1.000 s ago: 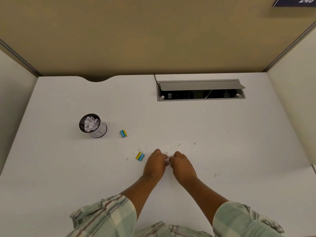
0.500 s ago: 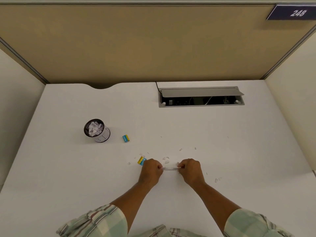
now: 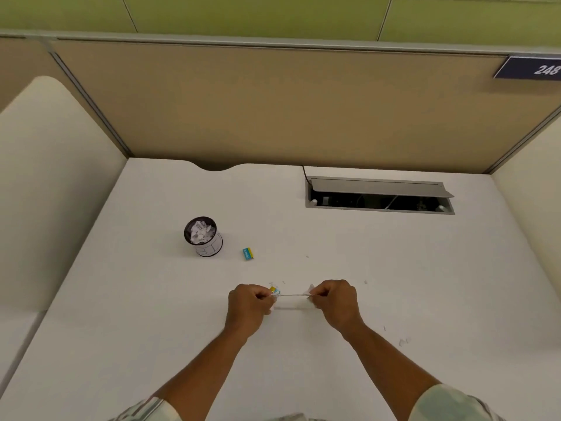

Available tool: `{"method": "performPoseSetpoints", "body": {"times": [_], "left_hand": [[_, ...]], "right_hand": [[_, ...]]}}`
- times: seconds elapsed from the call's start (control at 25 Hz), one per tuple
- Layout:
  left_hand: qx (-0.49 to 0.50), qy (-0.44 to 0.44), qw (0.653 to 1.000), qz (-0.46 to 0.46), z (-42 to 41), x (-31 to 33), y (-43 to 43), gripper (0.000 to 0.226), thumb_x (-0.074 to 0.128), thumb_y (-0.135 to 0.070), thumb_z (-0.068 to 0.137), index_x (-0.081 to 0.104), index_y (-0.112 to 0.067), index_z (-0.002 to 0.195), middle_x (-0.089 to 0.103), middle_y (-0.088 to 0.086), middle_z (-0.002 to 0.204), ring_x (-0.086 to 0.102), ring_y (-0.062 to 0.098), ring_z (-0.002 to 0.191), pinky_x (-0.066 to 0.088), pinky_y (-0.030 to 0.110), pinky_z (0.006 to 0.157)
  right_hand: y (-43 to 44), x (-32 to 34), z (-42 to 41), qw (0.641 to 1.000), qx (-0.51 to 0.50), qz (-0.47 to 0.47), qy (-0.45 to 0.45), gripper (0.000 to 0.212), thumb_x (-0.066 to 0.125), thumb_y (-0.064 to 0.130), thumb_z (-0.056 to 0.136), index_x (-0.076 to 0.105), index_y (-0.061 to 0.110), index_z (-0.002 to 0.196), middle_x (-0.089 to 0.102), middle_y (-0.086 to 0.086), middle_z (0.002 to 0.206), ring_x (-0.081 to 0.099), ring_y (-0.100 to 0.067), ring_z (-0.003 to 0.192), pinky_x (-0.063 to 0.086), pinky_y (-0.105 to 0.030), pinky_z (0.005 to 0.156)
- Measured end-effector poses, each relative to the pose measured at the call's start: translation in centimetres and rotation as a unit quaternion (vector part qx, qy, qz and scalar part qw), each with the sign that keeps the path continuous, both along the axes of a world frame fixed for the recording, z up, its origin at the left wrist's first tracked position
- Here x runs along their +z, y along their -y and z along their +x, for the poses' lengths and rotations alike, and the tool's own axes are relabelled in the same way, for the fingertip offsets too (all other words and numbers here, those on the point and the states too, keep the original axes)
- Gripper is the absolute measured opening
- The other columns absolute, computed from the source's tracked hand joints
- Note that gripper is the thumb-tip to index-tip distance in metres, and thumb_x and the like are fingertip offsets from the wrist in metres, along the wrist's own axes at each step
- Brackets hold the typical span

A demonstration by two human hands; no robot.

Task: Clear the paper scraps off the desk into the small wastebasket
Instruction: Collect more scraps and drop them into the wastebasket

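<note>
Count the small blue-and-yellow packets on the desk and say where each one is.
2. One packet lies right of the wastebasket. The other lies just beyond the left hand, partly hidden; more may be covered.

Ahead-left of my fingers, open desk [image 3: 145,314] leads to the wastebasket [image 3: 203,237]; only a small blue-yellow eraser [image 3: 248,254] lies near that path, right of the basket. Far ahead-right, the open cable hatch [image 3: 379,194] interrupts the surface. Partition panels [image 3: 273,110] wall the rear and both sides.
</note>
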State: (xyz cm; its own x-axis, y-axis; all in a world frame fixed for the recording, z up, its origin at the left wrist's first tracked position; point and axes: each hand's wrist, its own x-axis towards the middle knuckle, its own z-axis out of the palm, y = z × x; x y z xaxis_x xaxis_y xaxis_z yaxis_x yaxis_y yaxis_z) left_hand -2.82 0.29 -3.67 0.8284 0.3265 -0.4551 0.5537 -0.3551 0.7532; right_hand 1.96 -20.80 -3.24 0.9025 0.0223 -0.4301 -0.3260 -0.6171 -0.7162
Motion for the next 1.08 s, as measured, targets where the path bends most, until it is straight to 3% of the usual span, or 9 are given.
{"method": "performPoseSetpoints", "body": {"times": [0.16,0.4,0.56,0.72,0.8,0.88,0.96,1.0,1.08], "left_hand": [[0.08,0.014,0.997,0.018,-0.1,1.4,-4.5,0.012,0.08,-0.018,0.082,0.08,-0.015,0.07,0.076,-0.003,0.067,0.072,0.01,0.054,0.051,0.011,0.05],[0.182,0.072,0.981,0.006,0.9,4.2,-11.6,0.015,0.081,-0.021,0.082,0.079,-0.016,0.068,0.076,-0.001,0.066,0.074,0.011,0.053,0.048,0.008,0.049],[0.248,0.098,0.964,-0.014,1.8,5.1,-16.3,0.012,0.083,-0.022,0.081,0.079,-0.018,0.07,0.077,-0.001,0.069,0.075,0.014,0.056,0.054,0.021,0.056],[0.283,0.112,0.952,-0.029,2.2,4.8,-19.9,0.01,0.083,-0.021,0.081,0.08,-0.019,0.072,0.078,-0.005,0.071,0.076,0.016,0.057,0.058,0.022,0.057],[0.288,0.115,0.95,-0.032,2.5,4.4,-21.1,0.011,0.084,-0.022,0.081,0.08,-0.019,0.071,0.078,-0.006,0.071,0.076,0.016,0.058,0.059,0.021,0.057],[0.288,0.117,0.95,-0.033,2.7,4.0,-22.0,0.012,0.084,-0.023,0.081,0.08,-0.019,0.07,0.078,-0.005,0.071,0.076,0.016,0.058,0.059,0.02,0.057],[0.286,0.116,0.951,-0.03,3.0,3.4,-22.6,0.013,0.083,-0.023,0.082,0.08,-0.018,0.07,0.077,-0.005,0.071,0.075,0.015,0.057,0.057,0.016,0.055],[0.284,0.113,0.952,-0.026,3.2,3.3,-22.6,0.014,0.083,-0.024,0.082,0.079,-0.018,0.07,0.077,-0.005,0.071,0.075,0.013,0.056,0.055,0.014,0.054],[0.278,0.106,0.955,-0.016,3.8,3.1,-22.6,0.014,0.083,-0.025,0.082,0.079,-0.018,0.071,0.077,-0.005,0.069,0.074,0.011,0.055,0.052,0.01,0.052]], "right_hand": [[-3.3,1.5,1.6,1.0,0.009,0.015,0.01,0.011,0.082,0.008,0.076,0.077,0.012,0.067,0.074,-0.001,0.064,0.072,-0.023,0.067,0.058,-0.033,0.067],[-13.4,4.1,5.8,0.995,0.08,0.042,0.051,0.013,0.08,0.01,0.077,0.077,0.016,0.067,0.072,0.005,0.061,0.063,-0.005,0.056,0.051,-0.02,0.059],[-21.7,5.6,8.8,0.981,0.163,0.016,0.109,0.013,0.075,0.007,0.08,0.077,0.013,0.069,0.069,0.014,0.065,0.062,-0.001,0.057,0.046,-0.012,0.053],[-28.0,5.3,11.1,0.956,0.252,-0.073,0.133,0.018,0.059,-0.004,0.079,0.075,0.004,0.077,0.075,-0.005,0.08,0.069,-0.02,0.072,0.058,-0.032,0.065],[-29.7,4.4,11.8,0.925,0.326,-0.145,0.127,0.013,0.062,-0.003,0.08,0.074,0.0,0.084,0.07,-0.008,0.08,0.063,-0.022,0.073,0.05,-0.029,0.062],[-30.7,4.0,12.1,0.904,0.368,-0.19,0.107,0.013,0.063,0.0,0.084,0.073,0.008,0.082,0.068,-0.009,0.082,0.058,-0.023,0.074,0.041,-0.025,0.059],[-31.1,3.5,12.2,0.891,0.391,-0.204,0.11,0.034,0.06,0.002,0.087,0.054,0.024,0.063,0.055,-0.005,0.074,0.053,-0.024,0.073,0.031,-0.02,0.051],[-31.2,3.4,12.3,0.888,0.394,-0.208,0.115,0.041,0.06,0.003,0.088,0.042,0.025,0.059,0.05,-0.004,0.074,0.049,-0.024,0.073,0.024,-0.019,0.047],[-31.2,3.4,12.5,0.878,0.406,-0.227,0.112,0.044,0.06,0.004,0.088,0.035,0.025,0.059,0.048,-0.006,0.078,0.048,-0.023,0.073,0.022,-0.02,0.046]]}}
